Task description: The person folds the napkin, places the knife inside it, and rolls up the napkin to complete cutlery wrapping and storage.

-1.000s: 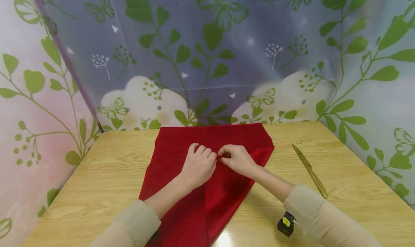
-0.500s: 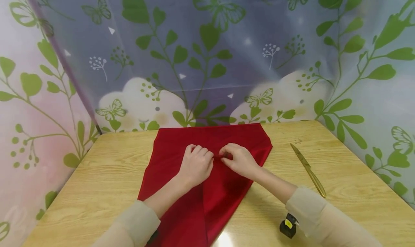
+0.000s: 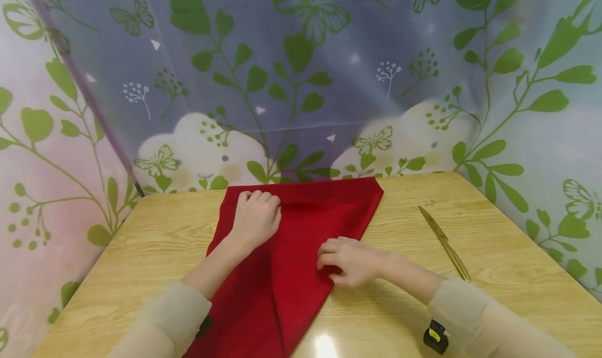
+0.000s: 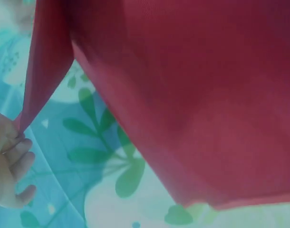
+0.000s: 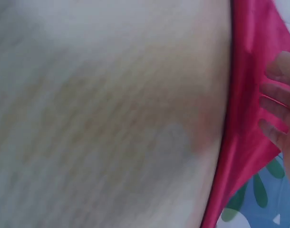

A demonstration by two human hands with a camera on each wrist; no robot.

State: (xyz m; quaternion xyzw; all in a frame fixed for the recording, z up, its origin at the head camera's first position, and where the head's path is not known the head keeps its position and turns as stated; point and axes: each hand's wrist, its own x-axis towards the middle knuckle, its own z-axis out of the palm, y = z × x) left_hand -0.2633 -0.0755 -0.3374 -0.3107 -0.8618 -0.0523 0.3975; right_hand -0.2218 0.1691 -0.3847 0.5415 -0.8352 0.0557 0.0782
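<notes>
A red cloth (image 3: 301, 243) lies over the middle of the table and reaches its far edge, with part of it folded over on the right. My left hand (image 3: 256, 217) grips the cloth near its far left; in the left wrist view that hand (image 4: 12, 166) pinches a pointed corner of the raised fabric. Lower down, my right hand (image 3: 352, 261) rests at the right slanting edge of the cloth, its fingers loosely bent and the thumb apart. The right wrist view has those fingers (image 5: 275, 107) spread in front of the cloth, pinching nothing visible.
A gold-coloured knife (image 3: 444, 243) lies on the wooden table (image 3: 155, 232), right of the cloth. A small black device (image 3: 436, 337) with a yellow mark is by the right sleeve. Patterned curtains (image 3: 301, 86) stand behind the table and at both sides.
The hands were close together at the cloth's middle. My left hand has moved left and away with the fabric; my right hand has let go and come down towards the right edge.
</notes>
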